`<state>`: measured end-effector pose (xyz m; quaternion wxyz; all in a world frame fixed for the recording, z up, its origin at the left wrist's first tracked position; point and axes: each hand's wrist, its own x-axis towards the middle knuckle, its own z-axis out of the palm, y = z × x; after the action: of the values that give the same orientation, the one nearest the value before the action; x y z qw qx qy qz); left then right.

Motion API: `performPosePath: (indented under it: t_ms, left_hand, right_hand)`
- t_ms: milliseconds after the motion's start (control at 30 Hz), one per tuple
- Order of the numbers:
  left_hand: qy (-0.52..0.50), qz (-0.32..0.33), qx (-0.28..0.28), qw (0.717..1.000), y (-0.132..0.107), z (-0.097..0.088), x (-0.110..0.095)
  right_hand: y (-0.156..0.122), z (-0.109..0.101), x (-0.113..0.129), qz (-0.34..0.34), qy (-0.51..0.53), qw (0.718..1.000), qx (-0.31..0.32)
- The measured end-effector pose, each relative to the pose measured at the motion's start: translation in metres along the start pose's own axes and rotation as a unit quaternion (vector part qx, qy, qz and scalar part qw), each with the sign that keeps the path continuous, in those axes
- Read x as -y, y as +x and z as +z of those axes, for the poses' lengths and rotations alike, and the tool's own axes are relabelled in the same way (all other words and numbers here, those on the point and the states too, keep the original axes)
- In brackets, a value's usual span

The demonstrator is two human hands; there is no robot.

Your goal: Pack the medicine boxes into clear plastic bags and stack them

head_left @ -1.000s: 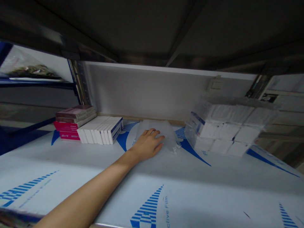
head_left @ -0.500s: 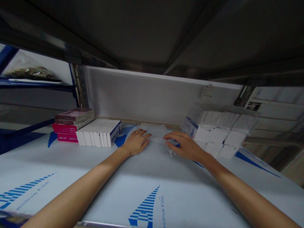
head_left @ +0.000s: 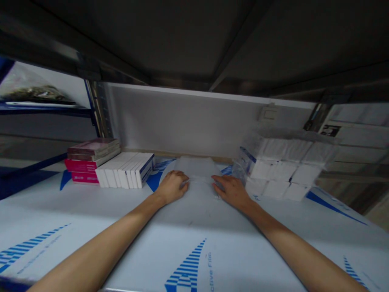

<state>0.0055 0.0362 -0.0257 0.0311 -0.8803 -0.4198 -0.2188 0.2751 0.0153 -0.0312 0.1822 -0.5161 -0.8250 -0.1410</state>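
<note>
A translucent plastic bag [head_left: 199, 167] lies spread on the film-covered shelf, between my two hands. On its left side my left hand [head_left: 172, 187] has its fingers curled in, gripping the bag's edge. Opposite it, my right hand [head_left: 231, 191] bends its fingers and thumb round the right edge of the same plastic. Left of my left hand stands a row of white boxes [head_left: 123, 170]. Beside my right hand is a stacked block of white boxes [head_left: 281, 170] in clear plastic wrap.
Pink boxes [head_left: 83, 166] are stacked at the far left, with flat cases on top. The shelf surface [head_left: 136, 235] bears blue printed film. A dark upper shelf [head_left: 182, 44] hangs low overhead. Behind is a pale wall [head_left: 182, 121] with a switch plate [head_left: 269, 114].
My right hand has lowered and its fingers have closed onto the plastic. My left fingers have curled in more. The view has shifted slightly.
</note>
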Motion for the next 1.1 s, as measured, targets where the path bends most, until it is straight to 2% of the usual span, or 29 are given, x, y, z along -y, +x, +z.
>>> performPosePath:
  t_ms: [100, 200, 333, 433, 567, 667, 900, 1100]
  left_hand:
    - [-0.007, -0.03, -0.044, 0.999, 0.0, -0.005, -0.006]
    - [-0.009, -0.051, -0.076, 0.996, -0.001, -0.009, -0.008]
    - [-0.001, -0.063, -0.088, 0.994, -0.002, -0.012, -0.007]
    - [0.012, -0.065, -0.088, 0.994, -0.003, -0.013, -0.008]
    - [0.067, -0.051, -0.07, 0.994, -0.002, -0.016, -0.012]
    - [0.093, -0.038, -0.062, 0.993, -0.001, -0.019, -0.015]
    - [0.071, 0.001, -0.098, 0.993, -0.003, -0.019, -0.012]
    - [0.059, 0.009, -0.096, 0.994, -0.003, -0.015, -0.008]
  right_hand:
    - [0.0, 0.003, -0.003, 0.003, 0.017, 1.0, -0.008]
    - [0.001, 0.004, -0.005, 0.002, 0.033, 0.998, -0.053]
    - [0.002, 0.003, -0.007, 0.001, 0.053, 0.989, -0.141]
    - [0.003, 0.001, -0.009, 0.002, 0.037, 0.984, -0.173]
    - [0.002, 0.001, -0.015, 0.002, 0.006, 0.986, -0.164]
    - [0.001, 0.001, -0.02, -0.022, 0.012, 0.989, -0.147]
    - [0.002, -0.003, -0.022, -0.106, 0.08, 0.981, -0.142]
    - [0.001, -0.007, -0.023, -0.106, 0.077, 0.98, -0.152]
